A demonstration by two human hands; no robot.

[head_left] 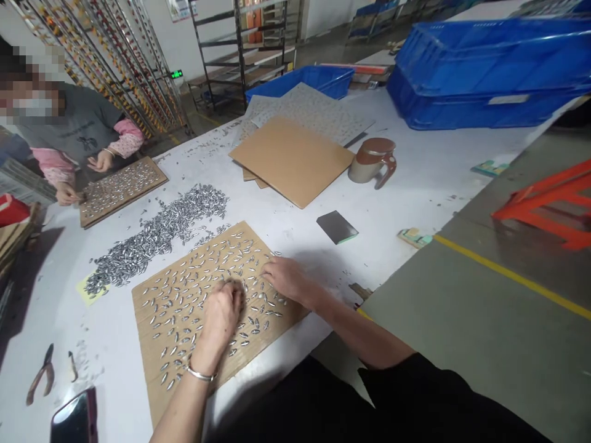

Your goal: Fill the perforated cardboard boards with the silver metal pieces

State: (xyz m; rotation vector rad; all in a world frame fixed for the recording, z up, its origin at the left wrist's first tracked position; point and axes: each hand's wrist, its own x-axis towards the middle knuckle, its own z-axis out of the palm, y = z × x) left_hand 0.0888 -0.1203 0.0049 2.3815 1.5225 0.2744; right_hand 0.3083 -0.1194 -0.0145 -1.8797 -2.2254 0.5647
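Observation:
A sheet of brown cardboard point(146, 344) lies on the white table in front of me, dotted with small silvery spindle-shaped metal pieces point(184, 292) set apart from each other. Over its middle is my left hand point(225, 311), a bracelet on the wrist, with fingers curled and pressed together. What they pinch, if anything, is hidden and a little blurred. My right hand point(284, 277) rests at the board's right side, fingers bent down among the pieces; its fingertips are closed, and I cannot make out what is in them. Beyond the board lies a long heap of loose metal pieces point(157, 234).
A brown mug point(372, 161), a dark rectangular block point(337, 227) and stacked cardboard sheets point(293, 157) stand beyond my right hand. Pliers point(42, 375) and a phone point(74, 418) lie at left. Blue crates point(489, 74) sit far right. Across the table, a person handles another board point(122, 191).

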